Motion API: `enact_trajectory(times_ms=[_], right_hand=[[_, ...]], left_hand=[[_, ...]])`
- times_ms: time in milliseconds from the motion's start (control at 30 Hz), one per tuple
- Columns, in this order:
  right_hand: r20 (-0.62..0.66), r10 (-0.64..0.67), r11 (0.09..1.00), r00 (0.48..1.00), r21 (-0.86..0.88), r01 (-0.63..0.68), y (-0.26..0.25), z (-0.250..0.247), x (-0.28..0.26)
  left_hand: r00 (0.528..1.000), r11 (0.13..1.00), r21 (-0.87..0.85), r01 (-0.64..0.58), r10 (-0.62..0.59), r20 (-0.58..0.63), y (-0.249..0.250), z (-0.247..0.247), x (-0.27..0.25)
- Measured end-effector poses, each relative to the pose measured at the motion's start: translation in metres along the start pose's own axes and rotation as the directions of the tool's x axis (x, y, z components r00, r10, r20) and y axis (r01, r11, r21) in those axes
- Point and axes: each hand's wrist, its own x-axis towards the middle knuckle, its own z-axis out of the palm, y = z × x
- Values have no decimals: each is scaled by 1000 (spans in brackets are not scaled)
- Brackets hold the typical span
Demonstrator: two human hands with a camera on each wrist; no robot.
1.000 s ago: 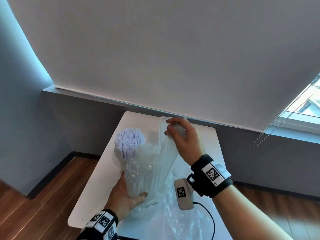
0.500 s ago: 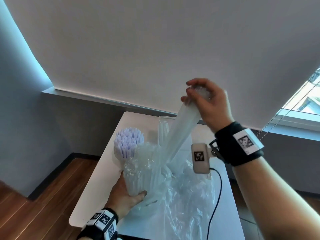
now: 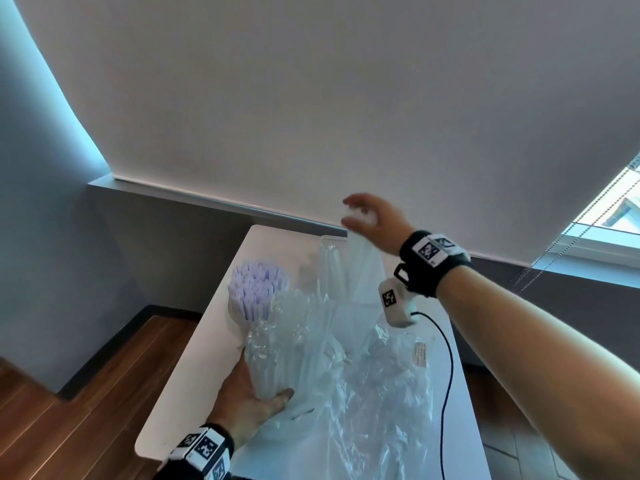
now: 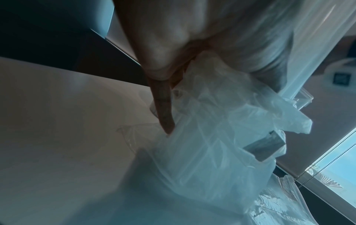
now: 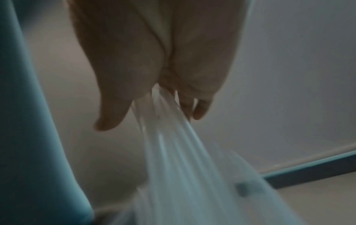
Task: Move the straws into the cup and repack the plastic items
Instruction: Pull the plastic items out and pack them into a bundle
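Purple straws (image 3: 258, 292) stand upright in a clear cup (image 3: 239, 318) at the table's left. My left hand (image 3: 252, 407) grips the base of a bundle of clear plastic items (image 3: 277, 348) in crinkled wrap, held upright just in front of the cup. My right hand (image 3: 362, 216) is raised above the table's far end and pinches the top of a clear plastic bag (image 3: 363, 271), drawn taut below it. In the right wrist view the bag (image 5: 173, 152) runs down from my pinching fingers (image 5: 200, 112). The left wrist view shows my thumb (image 4: 164, 115) against crumpled plastic (image 4: 212, 137).
The white table (image 3: 194, 375) is narrow, with wood floor to its left. A clear rigid box (image 3: 327, 261) stands at the far end behind the bag. More loose plastic film (image 3: 381, 410) with a white label (image 3: 420, 355) covers the near right. A black cable (image 3: 448, 368) hangs from my right wrist.
My right hand has lifted from just above the bundle to high over the table's far end, drawing the clear bag up and taut. My left hand has stayed on the bundle.
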Motion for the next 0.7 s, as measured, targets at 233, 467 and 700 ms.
enact_trajectory(times_ms=[233,467,700], right_hand=[[257,119,904,959,-428,3,13,20,-17],[430,68,748,900,-619,239,12,41,0],[411,89,715,907,-660,229,3,44,18]], left_hand=[[1000,999,-11,31,-31,-2,1,-1,-1],[1000,1000,-4,22,-22,10,9,-1,-3],[1000,1000,8,-1,1,1,14,-3,-6]])
